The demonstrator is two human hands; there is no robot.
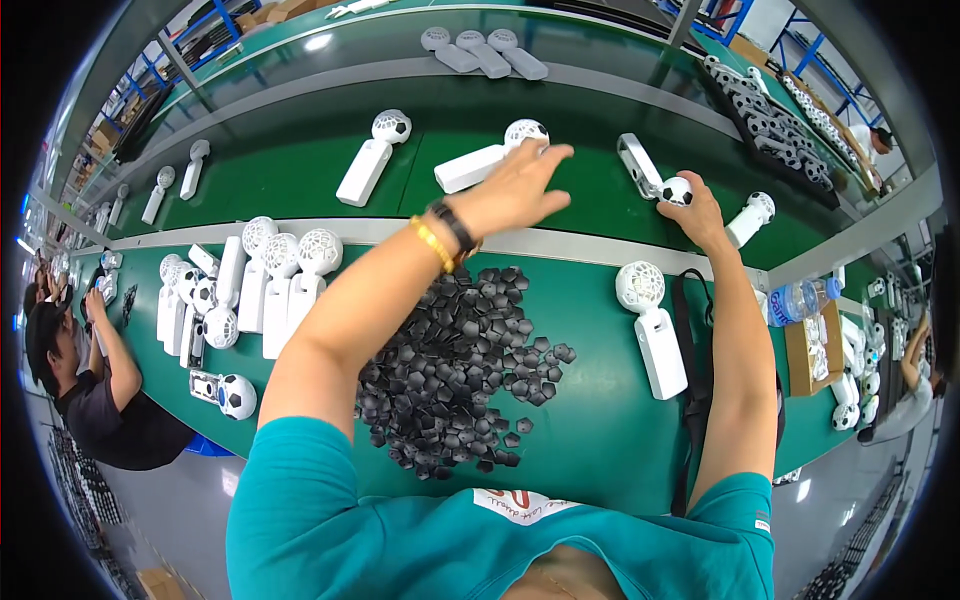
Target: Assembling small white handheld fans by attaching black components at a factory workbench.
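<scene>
Co-worker, between eight and nine o'clock: dark top, seated at the bench.

Cluster, nine o'clock: smooth white handles, mostly upright, most with round lattice heads.

Open unit, eight o'clock: channel-like shell, black-and-white ball at its end.

Upper unit, eleven o'clock: flat-sided white handle, round patched head, lying on the green belt.

Black pieces, heaped near six o'clock: small, matt, many five-sided; likely light, stiff plastic.

Long unit, twelve o'clock, on the belt; its head partly behind the fingers.

Left hand, twelve o'clock: fingers apart, palm down, gripping nothing visible; contact with the long unit, cannot tell. Dark band and yellow beaded bracelet at the wrist.

Shell, between one and two o'clock: white, hollow, lying open on the belt, meeting the ball at its lower end.

Lone unit, just past three: lattice head, slotted white handle, on the bench.

Ball, two o'clock: white, black-patched, over the belt. Probably light, stiff, slightly slippery; lattice ribs may crack if squeezed. Best held across its widest part, handle supported.

Right hand, past two: thumb and fingers clamped on the ball.

Strap, just past three: black, limp.

Bottle, three o'clock: clear, blue-tinted.
</scene>
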